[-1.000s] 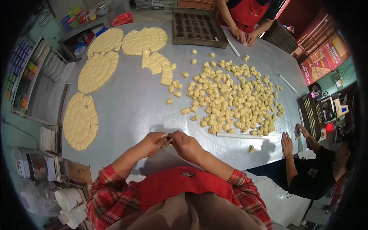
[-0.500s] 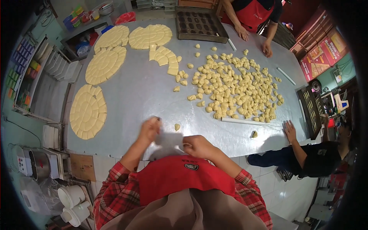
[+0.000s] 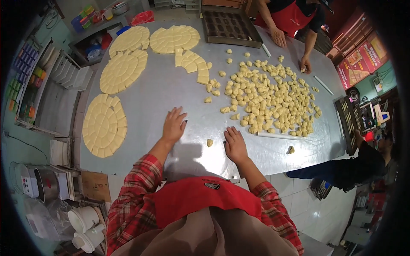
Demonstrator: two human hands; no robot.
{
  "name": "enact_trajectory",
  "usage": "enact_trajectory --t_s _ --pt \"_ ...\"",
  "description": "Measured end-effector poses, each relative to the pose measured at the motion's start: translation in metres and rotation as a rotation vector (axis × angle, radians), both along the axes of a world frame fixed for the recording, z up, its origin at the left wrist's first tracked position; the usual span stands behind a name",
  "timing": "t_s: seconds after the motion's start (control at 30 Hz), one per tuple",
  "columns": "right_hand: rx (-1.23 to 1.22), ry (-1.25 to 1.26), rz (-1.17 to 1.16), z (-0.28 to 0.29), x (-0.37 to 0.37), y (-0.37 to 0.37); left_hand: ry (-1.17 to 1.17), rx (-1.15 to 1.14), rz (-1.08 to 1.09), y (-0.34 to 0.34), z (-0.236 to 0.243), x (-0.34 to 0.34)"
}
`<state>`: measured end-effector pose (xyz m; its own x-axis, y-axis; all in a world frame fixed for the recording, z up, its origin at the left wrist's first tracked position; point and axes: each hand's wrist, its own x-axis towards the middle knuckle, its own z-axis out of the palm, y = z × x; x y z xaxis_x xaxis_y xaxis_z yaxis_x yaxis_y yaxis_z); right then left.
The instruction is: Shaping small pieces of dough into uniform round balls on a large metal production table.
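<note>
My left hand lies palm down on the metal table, fingers outstretched and holding nothing. To its right, my right hand is also spread on the tabletop with nothing in it. A single small piece of dough sits between the two, closer to the right hand and apart from it. Beyond my right hand spreads a large pile of small yellow dough balls. Farther left are flat dough rounds scored into pieces, and a partly used one stands near the pile.
White rods lie beside the pile. At the far edge stands a dark baking tray. A person's hand touches the pile's far side. Another person stands at right by a filled tray. A lone dough piece lies near the right edge.
Both my hands have moved forward from near my apron and opened onto the table. The far person's hand has reached the dough; the person at right has drawn a hand off the table.
</note>
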<state>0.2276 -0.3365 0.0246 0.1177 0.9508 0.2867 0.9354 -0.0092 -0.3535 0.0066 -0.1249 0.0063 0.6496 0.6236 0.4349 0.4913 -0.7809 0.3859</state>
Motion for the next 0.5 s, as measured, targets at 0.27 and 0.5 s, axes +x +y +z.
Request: enact_trajectory --t_s 0.27,0.5 --pt "-0.115 0.131 -0.042 -0.007 -0.009 -0.085 -0.077 -0.549 0.129 -0.030 0.015 -0.092" --pt "0.356 0.637 -0.356 0.095 0.069 0.072 -0.480 -0.484 -0.137 0.114 0.076 0.091"
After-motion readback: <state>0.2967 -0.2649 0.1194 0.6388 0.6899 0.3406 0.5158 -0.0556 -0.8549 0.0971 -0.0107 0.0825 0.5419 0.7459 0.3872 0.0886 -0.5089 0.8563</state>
